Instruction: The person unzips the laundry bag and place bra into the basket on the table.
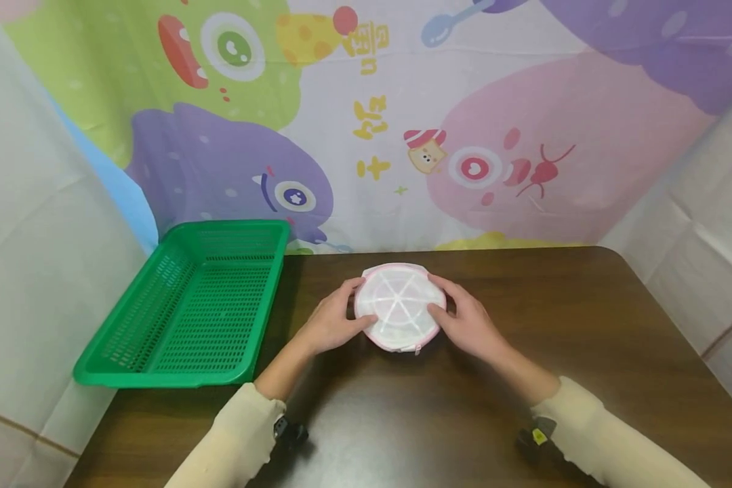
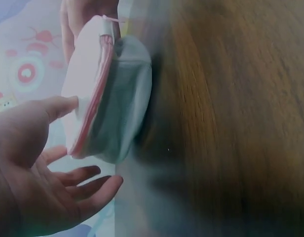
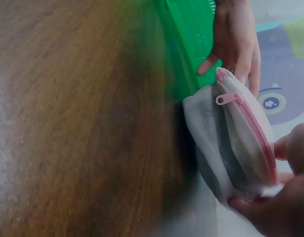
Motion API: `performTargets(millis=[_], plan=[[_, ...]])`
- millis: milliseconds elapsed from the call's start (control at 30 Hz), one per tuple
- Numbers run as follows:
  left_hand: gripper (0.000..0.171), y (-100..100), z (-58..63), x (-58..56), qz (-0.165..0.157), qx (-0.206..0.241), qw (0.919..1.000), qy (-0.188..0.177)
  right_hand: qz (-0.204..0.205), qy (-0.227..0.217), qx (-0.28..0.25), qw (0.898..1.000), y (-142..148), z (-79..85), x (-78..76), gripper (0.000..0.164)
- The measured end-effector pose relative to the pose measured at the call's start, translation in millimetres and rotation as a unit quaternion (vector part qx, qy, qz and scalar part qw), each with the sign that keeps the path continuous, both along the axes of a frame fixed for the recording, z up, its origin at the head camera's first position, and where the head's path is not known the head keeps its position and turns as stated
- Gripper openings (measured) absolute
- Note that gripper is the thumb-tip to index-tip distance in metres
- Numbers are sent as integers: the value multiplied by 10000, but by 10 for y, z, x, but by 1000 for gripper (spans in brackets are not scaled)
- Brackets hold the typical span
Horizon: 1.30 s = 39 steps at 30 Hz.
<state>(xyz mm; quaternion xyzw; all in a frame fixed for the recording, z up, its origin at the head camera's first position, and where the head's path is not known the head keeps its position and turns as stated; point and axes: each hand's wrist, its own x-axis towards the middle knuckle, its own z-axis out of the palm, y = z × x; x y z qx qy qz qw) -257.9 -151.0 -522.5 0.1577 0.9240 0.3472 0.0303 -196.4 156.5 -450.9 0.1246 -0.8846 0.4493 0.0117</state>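
Note:
A round white mesh wash bag (image 1: 398,303) with pink trim is between the two hands, its lid facing up and its zip pull at the near edge. My left hand (image 1: 337,320) holds its left side, thumb on the lid; the left wrist view shows the other fingers (image 2: 88,190) spread beside it. On the opposite side, my right hand (image 1: 468,320) grips the bag with the thumb on the lid and fingers along the wall. The right wrist view shows the zip pull (image 3: 227,98) and the soft grey-white side wall.
A green plastic basket (image 1: 250,339) with slotted walls stands on the left of the dark wooden table (image 1: 555,298). Behind the table hangs a cartoon-printed cloth (image 1: 366,203). Pale walls (image 1: 707,203) close in at both sides.

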Motion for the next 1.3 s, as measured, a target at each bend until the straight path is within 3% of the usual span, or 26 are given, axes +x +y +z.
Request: performTargets(millis=[67, 100, 267, 367, 600, 1033, 1300], plan=[[93, 19, 4, 8, 58, -106, 9999, 52, -14, 19, 47, 10000, 3, -6, -11, 59], [94, 21, -104, -72, 119, -143, 9998, 39, -12, 20, 52, 10000, 6, -8, -12, 59], [95, 33, -130, -107, 205, -213, 9996, 19, 0, 15, 25, 10000, 21, -13, -4, 59], [93, 31, -106, -69, 204, -132, 9996, 140, -28, 47, 25, 10000, 38, 2, 6, 60], [79, 263, 975, 584, 97, 259, 9996, -107, -84, 256, 31, 9996, 129, 96, 9, 57], [69, 263, 987, 790, -315, -39, 9968, 740, -122, 869, 365, 9955, 219, 83, 244, 56], [56, 317, 983, 872, -960, -520, 9841, 1400, -348, 1173, 762, 9896, 227, 81, 328, 55]])
